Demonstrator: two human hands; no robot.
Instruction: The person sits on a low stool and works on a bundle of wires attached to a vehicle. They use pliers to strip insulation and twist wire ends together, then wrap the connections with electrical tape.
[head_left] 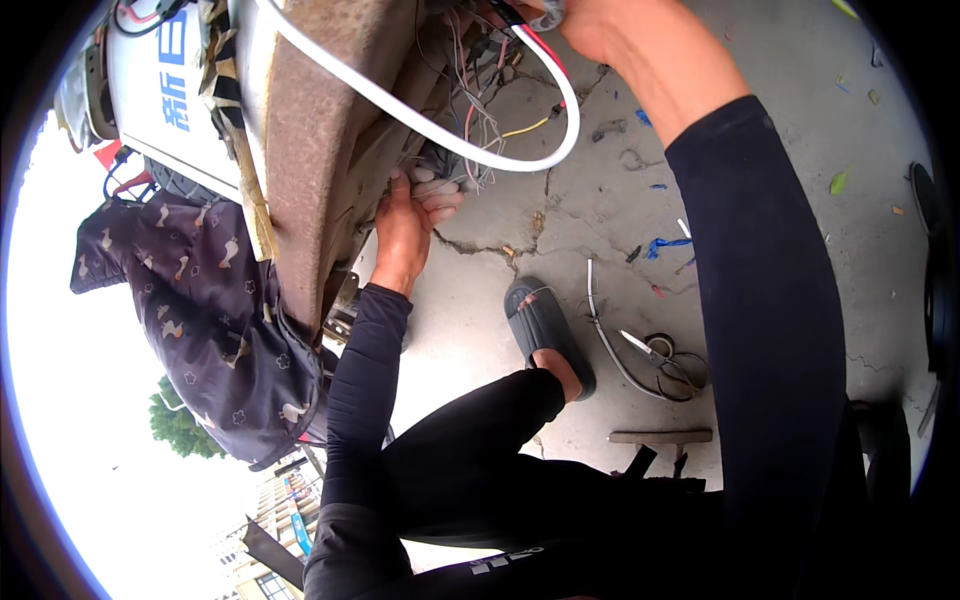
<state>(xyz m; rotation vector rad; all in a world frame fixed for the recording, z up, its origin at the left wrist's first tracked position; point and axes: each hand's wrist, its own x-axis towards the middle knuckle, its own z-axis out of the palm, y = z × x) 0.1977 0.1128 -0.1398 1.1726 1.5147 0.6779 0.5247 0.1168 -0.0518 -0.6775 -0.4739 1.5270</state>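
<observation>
One hand [408, 222] (left) beside thin wires [484, 127], white cable [573, 124].

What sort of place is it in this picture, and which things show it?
It is outdoors, perhaps a roadside or yard: there is cracked, littered concrete ground, with a green tree and a building in the background.

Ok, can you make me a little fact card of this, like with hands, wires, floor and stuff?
Left hand: fingers at the thin wires; grip unclear
Right hand: at the top edge, partly cut off, near the white cable's black end
White cable: bends in a big loop
Floor: cracked, grey
On the floor: scissors, blue scraps, a foot in a dark sandal
Left side: dark cloth with white birds
</observation>
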